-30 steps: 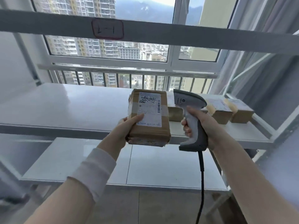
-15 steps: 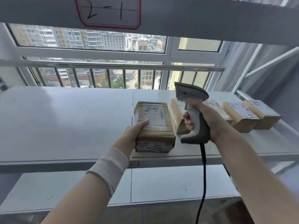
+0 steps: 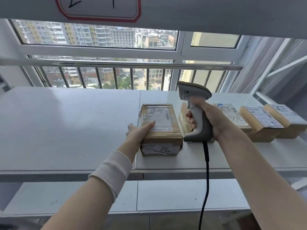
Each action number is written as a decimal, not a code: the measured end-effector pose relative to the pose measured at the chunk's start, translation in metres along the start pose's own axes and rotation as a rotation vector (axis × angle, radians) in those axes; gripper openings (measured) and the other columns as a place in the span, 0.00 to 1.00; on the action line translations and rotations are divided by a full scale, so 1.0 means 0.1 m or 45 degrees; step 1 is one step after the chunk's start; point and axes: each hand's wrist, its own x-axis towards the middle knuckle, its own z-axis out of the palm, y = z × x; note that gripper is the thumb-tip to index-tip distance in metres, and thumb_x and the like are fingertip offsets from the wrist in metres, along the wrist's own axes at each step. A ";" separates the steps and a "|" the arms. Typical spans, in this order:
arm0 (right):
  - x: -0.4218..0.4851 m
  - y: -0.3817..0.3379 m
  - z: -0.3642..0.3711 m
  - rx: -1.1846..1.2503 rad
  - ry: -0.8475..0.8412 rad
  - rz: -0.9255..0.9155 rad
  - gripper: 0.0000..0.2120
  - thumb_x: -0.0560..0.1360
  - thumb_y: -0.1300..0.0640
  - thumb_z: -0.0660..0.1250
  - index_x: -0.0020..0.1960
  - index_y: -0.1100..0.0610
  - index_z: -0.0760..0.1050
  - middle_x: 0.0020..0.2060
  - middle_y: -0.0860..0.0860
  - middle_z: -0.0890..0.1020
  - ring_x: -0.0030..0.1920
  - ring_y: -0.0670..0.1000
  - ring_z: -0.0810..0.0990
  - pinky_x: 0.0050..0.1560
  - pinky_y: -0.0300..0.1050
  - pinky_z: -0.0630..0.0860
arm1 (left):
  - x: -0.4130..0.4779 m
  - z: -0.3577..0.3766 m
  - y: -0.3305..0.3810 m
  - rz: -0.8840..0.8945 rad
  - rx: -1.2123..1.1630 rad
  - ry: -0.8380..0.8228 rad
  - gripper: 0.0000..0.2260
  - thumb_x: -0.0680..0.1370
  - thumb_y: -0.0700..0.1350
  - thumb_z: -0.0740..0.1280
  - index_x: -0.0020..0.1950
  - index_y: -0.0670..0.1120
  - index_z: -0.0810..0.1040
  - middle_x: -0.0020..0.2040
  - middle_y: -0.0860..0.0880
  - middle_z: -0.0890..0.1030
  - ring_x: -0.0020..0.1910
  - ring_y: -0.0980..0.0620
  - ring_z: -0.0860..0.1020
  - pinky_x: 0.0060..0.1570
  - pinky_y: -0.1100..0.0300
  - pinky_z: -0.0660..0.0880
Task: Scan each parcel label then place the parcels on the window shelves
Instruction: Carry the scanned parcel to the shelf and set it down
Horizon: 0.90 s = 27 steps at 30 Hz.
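Note:
A brown cardboard parcel (image 3: 163, 136) with a white label on top and "5144" on its front lies flat on the white window shelf (image 3: 69, 127). My left hand (image 3: 138, 132) grips its left side, thumb across the label. My right hand (image 3: 207, 120) holds a grey and white barcode scanner (image 3: 195, 112) just right of the parcel, its head raised toward the window, its black cable hanging down. Three more labelled parcels (image 3: 259, 123) lie in a row to the right, the nearest one partly hidden behind my right hand.
An upper shelf beam with a red-bordered sign (image 3: 98, 9) runs overhead. A lower white shelf (image 3: 166, 196) sits below the one in use. A metal rail and window bars (image 3: 116, 63) stand behind the shelf; a curtain hangs at the right.
The parcel went from upright in front of the scanner down onto the shelf, and now lies flat. Both hands moved forward over the shelf.

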 end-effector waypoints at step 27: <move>0.37 0.15 -0.21 -0.011 0.049 0.067 0.17 0.76 0.52 0.65 0.33 0.61 0.75 0.30 0.56 0.75 0.23 0.49 0.71 0.22 0.38 0.70 | 0.24 0.11 0.23 0.918 1.347 -0.061 0.33 0.68 0.54 0.75 0.70 0.56 0.64 0.78 0.52 0.52 0.77 0.50 0.44 0.67 0.46 0.65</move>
